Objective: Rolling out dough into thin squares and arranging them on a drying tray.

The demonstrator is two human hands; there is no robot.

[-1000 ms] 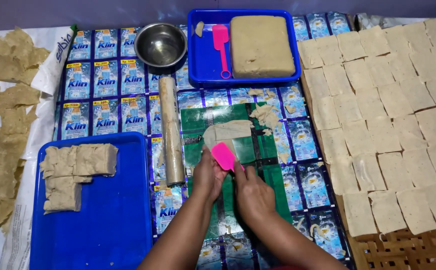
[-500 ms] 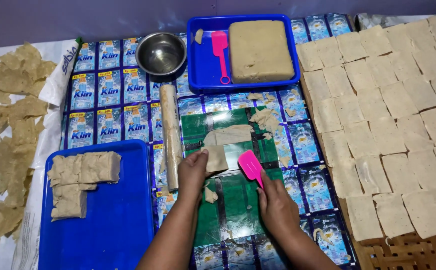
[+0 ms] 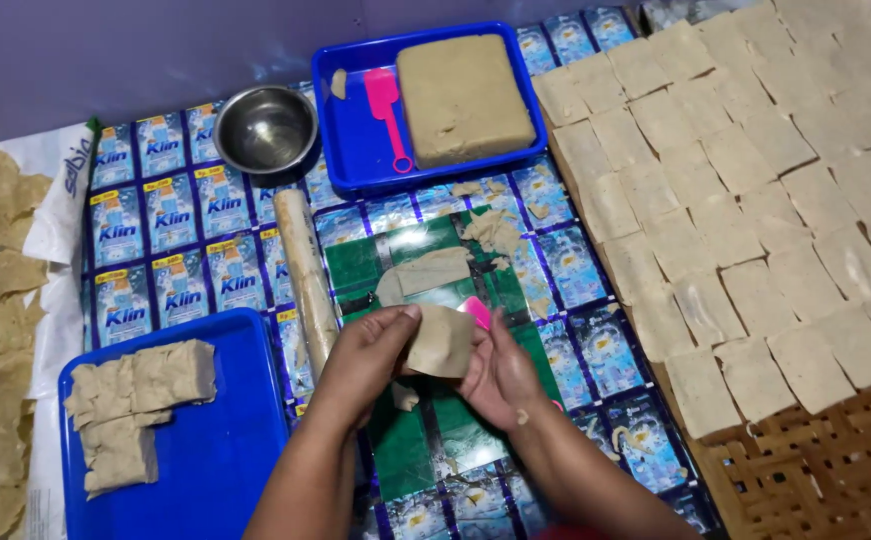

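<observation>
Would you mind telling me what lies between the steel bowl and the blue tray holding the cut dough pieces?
In the head view, only the mat of printed sachets lies between the steel bowl and the blue tray; nothing else rests there.

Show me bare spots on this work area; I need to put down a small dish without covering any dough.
Free: the near-right half of the blue tray beside its dough stack; the mat between the steel bowl and that tray; the woven rack's near corner. Crowded: the rack's dough squares, the far tray, the mat around both hands.
</observation>
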